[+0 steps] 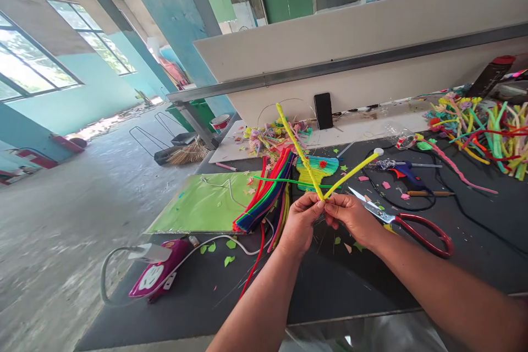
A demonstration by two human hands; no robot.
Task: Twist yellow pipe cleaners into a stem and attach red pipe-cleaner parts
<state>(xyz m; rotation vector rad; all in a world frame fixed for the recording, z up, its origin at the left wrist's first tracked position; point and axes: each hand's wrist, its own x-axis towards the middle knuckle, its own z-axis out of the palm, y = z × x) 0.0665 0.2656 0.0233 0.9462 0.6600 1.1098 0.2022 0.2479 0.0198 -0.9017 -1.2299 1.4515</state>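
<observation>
Pinched at the base in the narrow grip of left hand (303, 223) and right hand (350, 216), over the dark surface (325, 297): one yellow V (306, 161), bent from one pipe cleaner or joined from two, cannot tell. May slip or spring wide through a loosened pinch; may snag on nearby scissors (389, 217) through careless lowering. Counted from left: one purple packet (173, 253), one green sheet (193, 206), one pipe-cleaner bundle (264, 201), one phone (323, 110), one pair of scissors, one glue gun (409, 174).
</observation>
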